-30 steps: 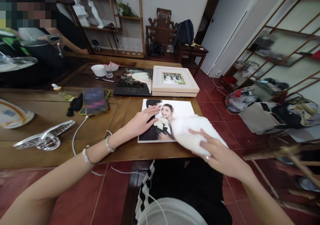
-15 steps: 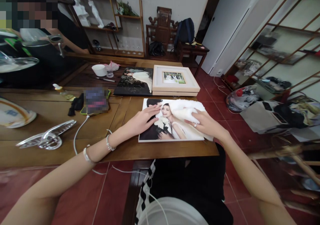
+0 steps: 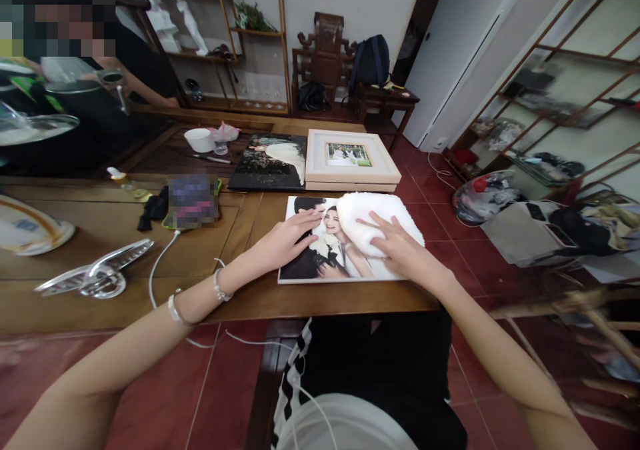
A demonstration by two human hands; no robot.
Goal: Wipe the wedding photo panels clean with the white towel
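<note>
A large wedding photo panel (image 3: 320, 263) lies flat on the wooden table (image 3: 225, 303) in front of me. My left hand (image 3: 287, 237) rests flat on its left half, fingers stretched out, and holds nothing. My right hand (image 3: 397, 247) presses spread fingers onto a white fluffy cloth (image 3: 373, 220), which lies on the panel's upper right part.
Behind the panel lie a dark photo print (image 3: 270, 160) and a pale framed picture (image 3: 350, 160). To the left are a phone (image 3: 193, 203) with a white cable (image 3: 157, 263), a metal ornament (image 3: 95, 273), a plate (image 3: 30, 227). Another person stands far left. Bags clutter the right floor.
My right hand has carried the white cloth from the panel's lower right edge up to its upper right part. My left hand has stayed in place.
</note>
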